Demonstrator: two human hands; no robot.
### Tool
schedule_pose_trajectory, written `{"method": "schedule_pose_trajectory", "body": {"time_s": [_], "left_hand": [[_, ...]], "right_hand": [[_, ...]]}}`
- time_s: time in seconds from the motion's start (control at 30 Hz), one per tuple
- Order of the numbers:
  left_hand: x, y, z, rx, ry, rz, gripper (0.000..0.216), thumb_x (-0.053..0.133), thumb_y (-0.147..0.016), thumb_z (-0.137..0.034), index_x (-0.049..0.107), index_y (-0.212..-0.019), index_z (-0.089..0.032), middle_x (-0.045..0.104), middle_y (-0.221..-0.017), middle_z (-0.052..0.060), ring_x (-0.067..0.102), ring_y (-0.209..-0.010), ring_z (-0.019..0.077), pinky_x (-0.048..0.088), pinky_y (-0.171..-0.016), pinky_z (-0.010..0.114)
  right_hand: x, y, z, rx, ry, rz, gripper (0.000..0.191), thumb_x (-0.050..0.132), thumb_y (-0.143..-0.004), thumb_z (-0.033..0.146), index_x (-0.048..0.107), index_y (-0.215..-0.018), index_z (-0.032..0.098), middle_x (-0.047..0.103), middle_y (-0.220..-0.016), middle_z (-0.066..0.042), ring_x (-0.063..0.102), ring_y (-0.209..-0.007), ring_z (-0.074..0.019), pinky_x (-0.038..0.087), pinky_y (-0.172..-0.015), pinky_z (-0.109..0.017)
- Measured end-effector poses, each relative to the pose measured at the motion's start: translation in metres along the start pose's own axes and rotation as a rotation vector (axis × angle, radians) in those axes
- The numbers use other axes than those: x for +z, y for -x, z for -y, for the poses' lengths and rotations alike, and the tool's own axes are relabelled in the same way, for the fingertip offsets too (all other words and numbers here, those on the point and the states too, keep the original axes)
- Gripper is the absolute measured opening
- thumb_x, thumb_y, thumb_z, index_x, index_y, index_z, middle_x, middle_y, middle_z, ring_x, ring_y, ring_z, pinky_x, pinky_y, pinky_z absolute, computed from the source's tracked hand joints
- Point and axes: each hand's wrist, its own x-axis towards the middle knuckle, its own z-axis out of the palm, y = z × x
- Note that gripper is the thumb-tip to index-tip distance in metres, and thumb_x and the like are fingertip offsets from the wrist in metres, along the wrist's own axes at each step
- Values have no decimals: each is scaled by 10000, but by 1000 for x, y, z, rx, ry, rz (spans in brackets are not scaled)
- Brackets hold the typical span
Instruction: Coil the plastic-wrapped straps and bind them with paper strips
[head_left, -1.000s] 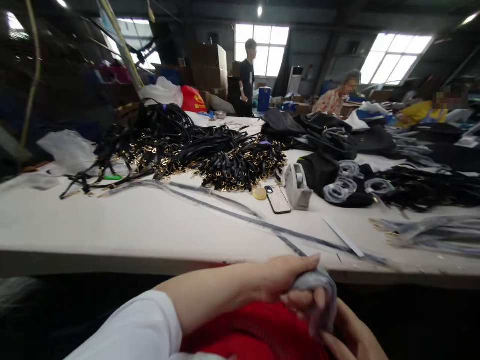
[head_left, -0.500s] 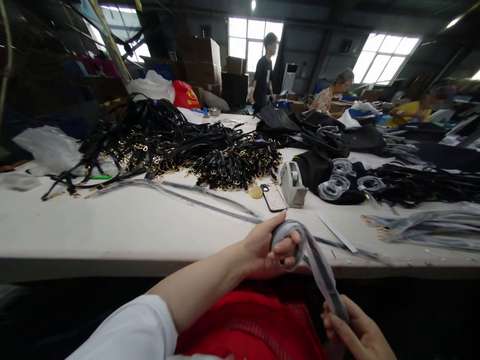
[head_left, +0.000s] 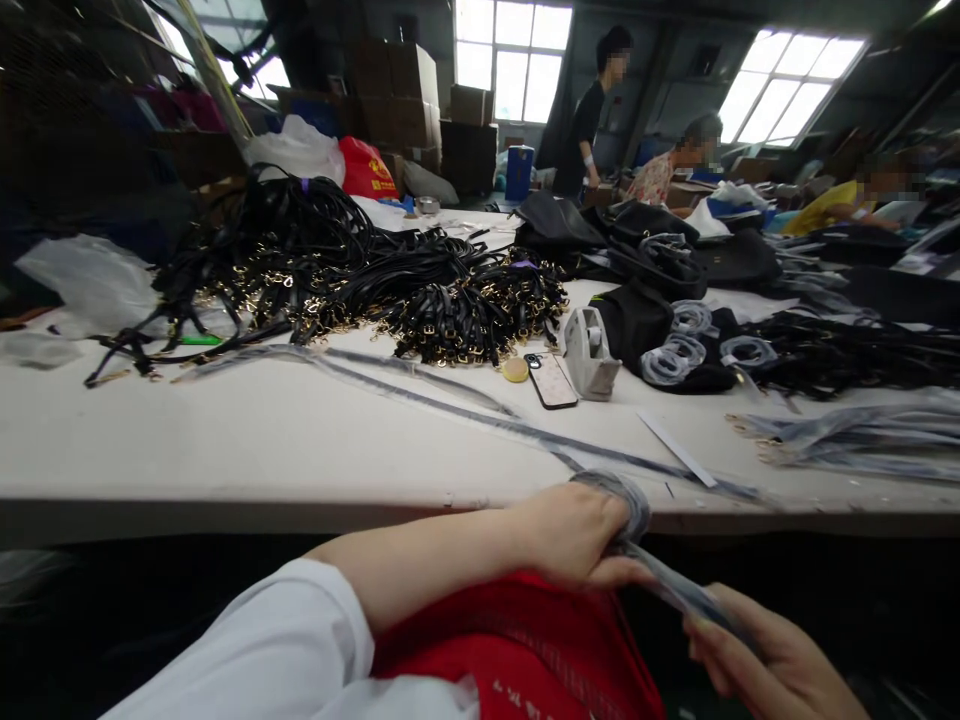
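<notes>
As L hand (head_left: 574,535) dropped from above table (head_left: 300,440) to its edge, grey strap (head_left: 675,590) stayed coiled round clenched fingers; R hand (head_left: 772,660) gripped tail, more wound on.

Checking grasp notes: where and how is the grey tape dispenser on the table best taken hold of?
Probably grip the tape dispenser across its flat side walls, from above on the near side: it stands upright, a phone lies close left of it, and a black bag crowds behind.

left hand (head_left: 574,535) winds grey strap (head_left: 637,510); right hand (head_left: 765,655) feeds it below table (head_left: 262,440).
</notes>
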Motion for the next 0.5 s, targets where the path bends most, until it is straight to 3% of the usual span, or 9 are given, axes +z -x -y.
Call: {"method": "schedule_pose_trajectory", "body": {"time_s": [0.1,0.27,0.37,0.5], "left_hand": [[1,5,0,43,-103,166,631,477,-789,-787,614,-758,-172,637,-668,99,589,-577,225,394,-509,331],[-1,9,4,19,-99,350,540,474,-846,-709,628,-703,-211,642,-656,53,550,-539,186,327,-465,311],[1,11,7,4,-56,395,468,589,-785,-675,618,-688,-219,621,-642,23,506,-512,168,306,-452,302],[5,12,11,30,47,358,410,722,-712,-598,572,-638,-224,527,-564,-7,405,-456,137,276,-448,286]], "right_hand": [[-9,-8,-3,48,158,88,365,423,-964,550,609,-916,239,651,-759,-9,583,-597,-167,458,-571,-250],[1,-23,5,28,363,192,249,443,-976,456,615,-1014,279,706,-943,-6,654,-842,-207,470,-743,-282],[5,-28,12,16,383,271,194,519,-952,415,637,-1074,318,715,-1032,15,657,-933,-214,479,-798,-282],[1,-33,9,1,354,321,299,431,-994,468,694,-1064,346,724,-1041,12,657,-953,-224,489,-843,-310]]}}
